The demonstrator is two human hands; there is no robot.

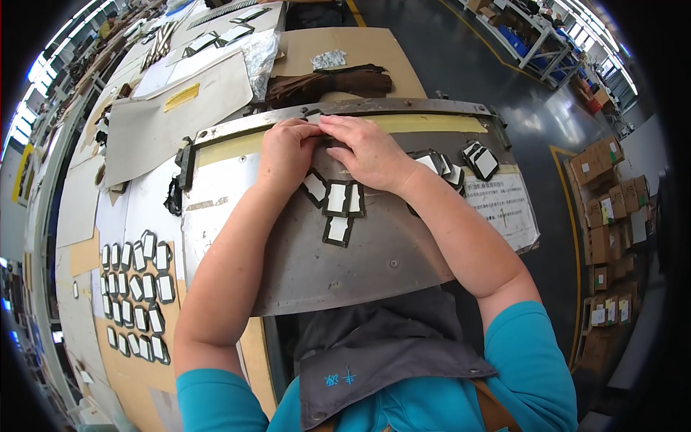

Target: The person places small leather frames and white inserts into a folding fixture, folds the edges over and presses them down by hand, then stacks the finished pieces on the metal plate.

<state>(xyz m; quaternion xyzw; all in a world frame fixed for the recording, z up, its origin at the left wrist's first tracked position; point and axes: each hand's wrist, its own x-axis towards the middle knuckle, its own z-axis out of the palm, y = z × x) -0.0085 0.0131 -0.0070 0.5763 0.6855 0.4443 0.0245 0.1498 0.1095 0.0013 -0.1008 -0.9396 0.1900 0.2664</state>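
Both hands meet near the back edge of the metal plate (345,266). My left hand (289,150) and my right hand (368,151) have their fingers bent and pressed together around a small dark-edged piece with a white face (314,117), mostly hidden by the fingertips. Just below the hands lie several similar pieces, one of them a white piece with a dark border (337,197). Beyond my right forearm are a loose pile of such pieces (432,163) and a small stack (480,160).
Rows of dark-bordered white pieces (135,288) lie on the left table. A metal rail (403,107) runs along the plate's back. Behind it sit a brown leather bundle (331,83) and a grey sheet (180,115). Cardboard boxes (612,205) stand at the right.
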